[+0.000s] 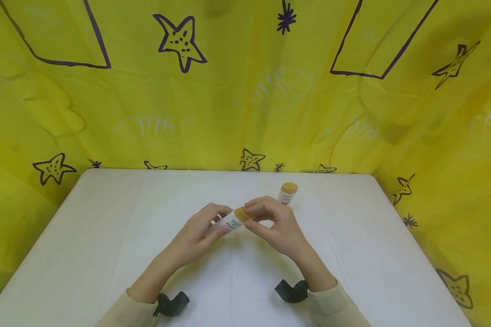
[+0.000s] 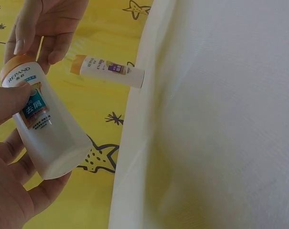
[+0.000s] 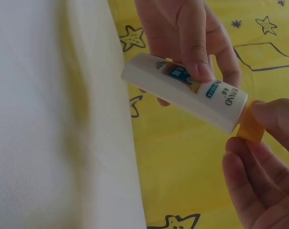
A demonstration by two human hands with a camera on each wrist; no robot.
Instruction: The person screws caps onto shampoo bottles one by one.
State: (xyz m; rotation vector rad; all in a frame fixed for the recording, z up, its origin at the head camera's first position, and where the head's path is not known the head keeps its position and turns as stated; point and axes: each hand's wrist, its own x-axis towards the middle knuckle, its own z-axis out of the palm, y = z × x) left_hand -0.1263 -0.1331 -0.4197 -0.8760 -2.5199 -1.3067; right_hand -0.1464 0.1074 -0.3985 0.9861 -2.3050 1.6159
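My left hand (image 1: 198,234) grips a white shampoo bottle (image 2: 53,129) round its body, thumb across the teal label. The bottle is tilted above the table, its orange cap (image 3: 251,123) pointing to the right and up in the head view. At that end my right hand (image 1: 279,225) pinches the cap between thumb and fingers, plainest in the right wrist view. The cap sits on the bottle. Behind the right hand stands a second white bottle (image 1: 286,196) with an orange cap and, in the left wrist view, a purple label; the hand hides its lower part in the head view.
A white-covered table (image 1: 167,190) spreads beneath both hands. Yellow cloth (image 1: 221,104) printed with stars and fish hangs behind it and along its sides. Black wrist mounts (image 1: 173,304) sit at both cuffs, close above the tabletop.
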